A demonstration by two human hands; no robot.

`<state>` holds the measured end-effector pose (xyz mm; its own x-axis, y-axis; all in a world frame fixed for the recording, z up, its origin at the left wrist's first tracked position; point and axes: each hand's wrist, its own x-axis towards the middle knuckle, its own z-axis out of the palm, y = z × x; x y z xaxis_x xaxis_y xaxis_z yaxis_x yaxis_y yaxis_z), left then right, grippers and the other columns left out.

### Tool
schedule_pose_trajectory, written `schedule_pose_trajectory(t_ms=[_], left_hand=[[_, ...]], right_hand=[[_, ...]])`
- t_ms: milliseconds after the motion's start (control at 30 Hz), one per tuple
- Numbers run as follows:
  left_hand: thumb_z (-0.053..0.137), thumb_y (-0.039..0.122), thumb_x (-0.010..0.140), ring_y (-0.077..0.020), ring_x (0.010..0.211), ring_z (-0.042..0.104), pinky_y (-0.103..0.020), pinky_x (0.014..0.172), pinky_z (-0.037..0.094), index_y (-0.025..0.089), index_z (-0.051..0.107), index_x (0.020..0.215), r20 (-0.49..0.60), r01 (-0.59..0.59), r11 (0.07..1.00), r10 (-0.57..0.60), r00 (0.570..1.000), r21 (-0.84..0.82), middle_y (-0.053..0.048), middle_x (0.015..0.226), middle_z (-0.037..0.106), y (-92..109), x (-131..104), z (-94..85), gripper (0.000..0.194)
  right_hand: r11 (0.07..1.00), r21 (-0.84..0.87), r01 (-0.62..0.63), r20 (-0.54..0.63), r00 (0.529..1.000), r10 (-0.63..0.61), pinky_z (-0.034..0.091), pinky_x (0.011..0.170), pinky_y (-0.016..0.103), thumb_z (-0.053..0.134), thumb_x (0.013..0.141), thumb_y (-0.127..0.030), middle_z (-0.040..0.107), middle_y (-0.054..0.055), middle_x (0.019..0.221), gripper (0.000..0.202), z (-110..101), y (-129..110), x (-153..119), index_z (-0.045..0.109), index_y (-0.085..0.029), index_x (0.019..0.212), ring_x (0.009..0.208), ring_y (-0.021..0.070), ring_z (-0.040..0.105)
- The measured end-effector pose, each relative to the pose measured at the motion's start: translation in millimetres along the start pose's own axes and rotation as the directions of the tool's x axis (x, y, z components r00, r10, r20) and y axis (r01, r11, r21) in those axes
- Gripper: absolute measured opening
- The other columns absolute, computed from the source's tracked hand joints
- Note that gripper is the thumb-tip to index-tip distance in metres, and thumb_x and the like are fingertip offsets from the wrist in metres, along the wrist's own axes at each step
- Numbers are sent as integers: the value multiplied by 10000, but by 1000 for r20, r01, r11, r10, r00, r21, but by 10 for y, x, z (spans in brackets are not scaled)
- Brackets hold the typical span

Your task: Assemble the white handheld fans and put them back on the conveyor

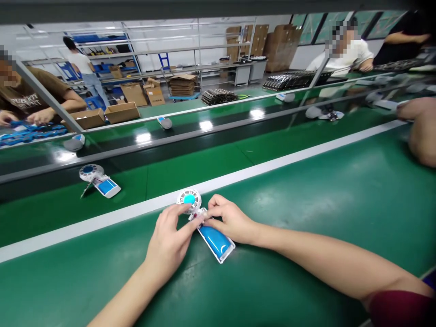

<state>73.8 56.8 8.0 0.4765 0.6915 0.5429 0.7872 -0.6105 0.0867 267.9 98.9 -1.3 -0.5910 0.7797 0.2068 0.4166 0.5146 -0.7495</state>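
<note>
An opened handheld fan [216,240] lies on the green work surface before me. Its round white head has a turquoise centre, and a blue battery fills the handle. My left hand [170,231] holds it at the head and neck, with the index finger on the rim and the thumb at the neck. At that same neck, the thumb and fingertips of my right hand [233,220] are pinched together over small parts. Both sets of fingertips nearly meet there, hiding what the right hand grips.
Beyond a white strip [136,212] runs a green conveyor belt [190,161] carrying another opened fan [106,185] at left and more fan parts [329,114] at right. A co-worker's arm [422,129] reaches in from the right. Cardboard boxes [121,111] and other people are across the line.
</note>
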Motion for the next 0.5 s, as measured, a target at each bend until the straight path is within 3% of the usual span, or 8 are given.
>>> schedule_pose_trajectory(t_ms=[200,400,500], left_hand=[[539,138,762,-262,1066,439,-421,797,431,277,593,1001,-12,-147,975,151,988,168,-88,1124,531,28,9,-45,282],[579,185,748,-250,1031,437,-429,821,423,215,632,844,4,26,998,-26,1000,54,-90,1126,512,45,52,-23,113],[565,175,756,-233,1024,431,-419,843,420,193,619,821,27,61,998,-61,998,-15,-83,1114,512,54,60,-10,87]], right_hand=[[998,44,36,9,999,-36,418,755,277,588,762,-200,435,22,812,108,34,-20,47,625,-140,680,787,131,465],[998,40,52,-21,998,-51,418,745,269,590,754,-181,421,28,820,88,40,-14,16,620,-133,687,789,131,460],[998,34,59,1,998,-59,415,756,276,563,780,-190,426,31,831,96,43,-15,6,628,-142,728,795,131,459]])
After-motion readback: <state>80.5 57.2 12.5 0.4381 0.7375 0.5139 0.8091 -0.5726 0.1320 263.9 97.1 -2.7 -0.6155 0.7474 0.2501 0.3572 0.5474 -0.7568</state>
